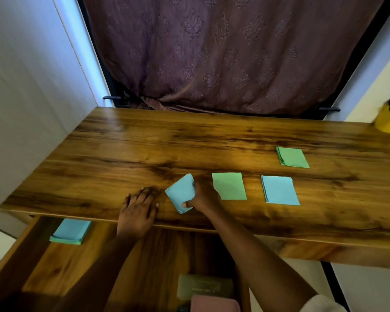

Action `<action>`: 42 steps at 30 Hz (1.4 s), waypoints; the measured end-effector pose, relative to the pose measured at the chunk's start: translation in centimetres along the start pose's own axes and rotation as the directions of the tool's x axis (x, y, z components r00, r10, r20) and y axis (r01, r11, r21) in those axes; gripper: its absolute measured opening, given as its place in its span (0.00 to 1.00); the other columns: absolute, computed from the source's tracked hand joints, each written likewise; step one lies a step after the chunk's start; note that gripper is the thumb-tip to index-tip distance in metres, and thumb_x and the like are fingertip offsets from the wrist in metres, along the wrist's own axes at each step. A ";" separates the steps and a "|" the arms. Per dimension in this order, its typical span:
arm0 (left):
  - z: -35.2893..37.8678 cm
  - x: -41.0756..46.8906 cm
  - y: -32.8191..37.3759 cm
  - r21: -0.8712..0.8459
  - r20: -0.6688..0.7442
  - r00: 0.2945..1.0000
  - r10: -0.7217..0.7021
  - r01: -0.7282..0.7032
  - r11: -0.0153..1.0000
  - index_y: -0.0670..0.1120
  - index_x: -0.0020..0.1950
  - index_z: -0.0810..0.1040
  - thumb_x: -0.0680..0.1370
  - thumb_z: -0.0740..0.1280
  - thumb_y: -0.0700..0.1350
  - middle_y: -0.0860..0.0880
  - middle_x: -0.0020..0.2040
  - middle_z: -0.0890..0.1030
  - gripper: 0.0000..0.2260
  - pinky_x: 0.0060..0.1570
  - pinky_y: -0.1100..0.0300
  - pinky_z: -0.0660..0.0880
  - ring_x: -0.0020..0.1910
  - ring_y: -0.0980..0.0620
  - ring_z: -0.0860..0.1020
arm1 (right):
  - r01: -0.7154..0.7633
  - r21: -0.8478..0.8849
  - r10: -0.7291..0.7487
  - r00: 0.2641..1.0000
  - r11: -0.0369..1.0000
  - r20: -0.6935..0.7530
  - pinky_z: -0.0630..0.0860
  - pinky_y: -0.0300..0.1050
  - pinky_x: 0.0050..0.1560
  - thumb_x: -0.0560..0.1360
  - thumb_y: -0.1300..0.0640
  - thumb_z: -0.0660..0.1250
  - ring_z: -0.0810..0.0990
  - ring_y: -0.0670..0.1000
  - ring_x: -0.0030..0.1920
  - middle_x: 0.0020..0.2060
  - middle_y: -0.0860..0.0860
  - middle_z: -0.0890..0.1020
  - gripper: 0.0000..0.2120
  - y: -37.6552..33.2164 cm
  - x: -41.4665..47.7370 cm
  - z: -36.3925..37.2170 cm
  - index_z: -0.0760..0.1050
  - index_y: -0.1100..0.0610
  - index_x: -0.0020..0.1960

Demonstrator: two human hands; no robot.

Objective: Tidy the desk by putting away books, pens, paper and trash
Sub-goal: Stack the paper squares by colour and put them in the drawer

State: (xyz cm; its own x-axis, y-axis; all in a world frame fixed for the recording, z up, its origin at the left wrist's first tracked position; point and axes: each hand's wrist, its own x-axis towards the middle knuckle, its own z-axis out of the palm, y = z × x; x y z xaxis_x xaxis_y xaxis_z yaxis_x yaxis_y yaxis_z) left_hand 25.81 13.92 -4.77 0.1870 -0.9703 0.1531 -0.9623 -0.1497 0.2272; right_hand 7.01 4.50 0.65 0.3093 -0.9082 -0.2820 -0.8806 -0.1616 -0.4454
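A blue sheet point(181, 192) is pinched in the right hand point(205, 197) near the front edge of the desk point(189, 140).

The sheet is gripped from its right side, with the thumb on the near corner and the fingers curled over the far edge. It is held tilted, just left of the hand; whether it is touching the wood cannot be told. The left hand point(138, 207) is laid flat, fingers straight, just left of the sheet and apart from it. Just right of the right hand a green sheet point(229, 186) is laid flat, then a blue stack point(279, 190), with a green stack point(292, 156) farther back. A blue-and-green pile point(70, 231) is seen in the open drawer point(61, 266) below the left hand. A yellow cup point(387, 120) is placed at the far right corner.
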 end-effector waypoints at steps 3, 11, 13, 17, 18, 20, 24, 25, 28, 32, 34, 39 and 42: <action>-0.3 0.4 0.5 -0.080 0.030 0.996 -0.082 0.084 0.993 0.55 0.72 0.67 0.73 0.42 0.65 0.52 0.73 0.68 0.32 0.71 0.48 0.54 0.73 0.51 0.62 | 0.075 0.025 -0.074 0.995 0.997 -0.064 0.69 0.50 0.62 0.69 0.48 0.73 0.67 0.56 0.67 0.67 0.55 0.69 0.33 0.6 -0.8 0.2 0.65 0.56 0.69; -3.3 0.0 6.8 -0.829 0.195 0.979 -0.055 0.195 0.524 0.54 0.61 0.75 0.74 0.70 0.48 0.53 0.55 0.80 0.15 0.45 0.55 0.81 0.51 0.53 0.81 | 0.289 0.235 -0.262 0.955 0.928 -0.139 0.69 0.40 0.42 0.77 0.55 0.65 0.78 0.51 0.52 0.54 0.51 0.79 0.11 3.2 -4.6 -0.7 0.72 0.54 0.58; -3.2 -0.1 8.1 -0.834 0.182 0.981 -0.062 0.187 0.519 0.52 0.54 0.78 0.74 0.70 0.46 0.49 0.49 0.83 0.10 0.42 0.51 0.81 0.47 0.50 0.83 | 0.328 0.247 -0.302 0.943 0.912 -0.139 0.70 0.39 0.43 0.77 0.54 0.65 0.78 0.49 0.53 0.54 0.50 0.80 0.11 4.1 -5.2 -1.5 0.73 0.53 0.58; -2.6 -0.5 9.4 -0.906 0.235 0.956 -0.174 0.280 0.318 0.46 0.51 0.79 0.74 0.70 0.40 0.45 0.48 0.84 0.06 0.41 0.47 0.81 0.47 0.44 0.83 | 0.304 0.329 -0.234 0.943 0.894 -0.234 0.71 0.35 0.47 0.76 0.54 0.66 0.77 0.46 0.55 0.55 0.48 0.80 0.11 6.4 -4.4 -4.2 0.76 0.53 0.58; -2.6 -0.7 9.6 -0.915 0.242 0.949 -0.200 0.292 0.279 0.46 0.51 0.79 0.74 0.69 0.40 0.45 0.49 0.84 0.07 0.40 0.48 0.81 0.47 0.45 0.83 | 0.283 0.338 -0.191 0.941 0.897 -0.281 0.70 0.33 0.47 0.76 0.55 0.66 0.77 0.47 0.56 0.56 0.49 0.80 0.11 7.2 -3.5 -4.9 0.76 0.53 0.59; -2.7 -1.1 9.9 -0.932 0.249 0.936 -0.248 0.301 0.201 0.46 0.54 0.78 0.76 0.67 0.39 0.46 0.49 0.84 0.08 0.38 0.53 0.81 0.46 0.47 0.83 | 0.230 0.232 -0.143 0.930 0.945 -0.338 0.70 0.37 0.54 0.76 0.55 0.66 0.75 0.49 0.61 0.60 0.51 0.78 0.15 9.1 -1.4 -6.2 0.74 0.54 0.63; -3.0 -1.7 10.1 -0.932 0.292 0.893 -0.341 0.346 0.108 0.47 0.57 0.76 0.78 0.65 0.39 0.47 0.48 0.82 0.09 0.33 0.61 0.79 0.45 0.48 0.82 | 0.127 -0.173 -0.142 0.987 0.977 -0.072 0.59 0.53 0.71 0.72 0.46 0.69 0.59 0.58 0.73 0.74 0.54 0.60 0.38 12.0 2.5 -7.4 0.56 0.54 0.75; -3.1 -1.7 10.3 -0.930 0.308 0.886 -0.347 0.358 0.087 0.47 0.57 0.75 0.78 0.64 0.39 0.48 0.48 0.82 0.09 0.33 0.61 0.79 0.45 0.48 0.81 | 0.138 -0.229 -0.142 0.990 0.964 0.002 0.57 0.55 0.72 0.71 0.43 0.69 0.55 0.58 0.75 0.76 0.54 0.55 0.42 12.3 3.0 -7.6 0.51 0.53 0.76; -3.4 -1.9 10.4 -0.920 0.346 0.864 -0.367 0.389 0.050 0.46 0.56 0.75 0.78 0.64 0.38 0.46 0.50 0.81 0.08 0.40 0.55 0.79 0.46 0.48 0.81 | 0.166 -0.290 -0.151 0.986 0.943 0.075 0.60 0.55 0.71 0.68 0.41 0.72 0.57 0.59 0.73 0.74 0.56 0.58 0.45 12.2 3.9 -8.1 0.53 0.54 0.76; -3.5 -2.3 10.4 -0.908 0.378 0.828 -0.414 0.418 0.007 0.43 0.60 0.75 0.79 0.63 0.40 0.42 0.53 0.81 0.10 0.37 0.57 0.77 0.47 0.48 0.80 | 0.161 -0.286 -0.146 0.987 0.945 0.072 0.67 0.51 0.64 0.65 0.43 0.75 0.65 0.58 0.68 0.68 0.56 0.67 0.40 10.8 3.8 -8.1 0.64 0.55 0.71; -3.7 -2.4 10.6 -0.904 0.390 0.816 -0.427 0.428 -0.007 0.43 0.60 0.75 0.79 0.63 0.41 0.43 0.52 0.81 0.10 0.32 0.60 0.76 0.45 0.48 0.80 | 0.152 -0.190 -0.147 0.988 0.970 0.038 0.68 0.47 0.60 0.68 0.48 0.75 0.69 0.57 0.66 0.67 0.56 0.70 0.35 10.5 3.4 -7.8 0.66 0.56 0.69; -4.2 -3.0 10.9 -0.905 0.390 0.809 -0.440 0.424 -0.024 0.44 0.60 0.74 0.80 0.61 0.43 0.48 0.46 0.79 0.10 0.27 0.63 0.75 0.43 0.50 0.78 | 0.161 0.251 -0.164 0.986 0.955 -0.010 0.74 0.46 0.52 0.76 0.57 0.67 0.76 0.55 0.59 0.61 0.54 0.77 0.16 9.9 1.6 -6.8 0.71 0.55 0.63; -4.6 -3.2 10.8 -0.918 0.363 0.823 -0.436 0.395 -0.019 0.45 0.59 0.74 0.80 0.61 0.44 0.48 0.46 0.80 0.09 0.29 0.63 0.75 0.43 0.50 0.78 | 0.200 0.441 -0.214 0.977 0.875 -0.019 0.74 0.49 0.53 0.76 0.59 0.66 0.77 0.53 0.56 0.55 0.52 0.79 0.11 8.1 -0.9 -6.5 0.74 0.54 0.59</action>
State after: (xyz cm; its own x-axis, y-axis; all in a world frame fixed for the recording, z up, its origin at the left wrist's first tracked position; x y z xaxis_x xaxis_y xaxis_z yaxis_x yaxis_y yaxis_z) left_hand 15.68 16.30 1.59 0.5022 -0.8024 -0.3224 0.2734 -0.2064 0.9395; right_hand -2.75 1.53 2.84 0.4837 -0.8598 -0.1637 -0.5501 -0.1532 -0.8209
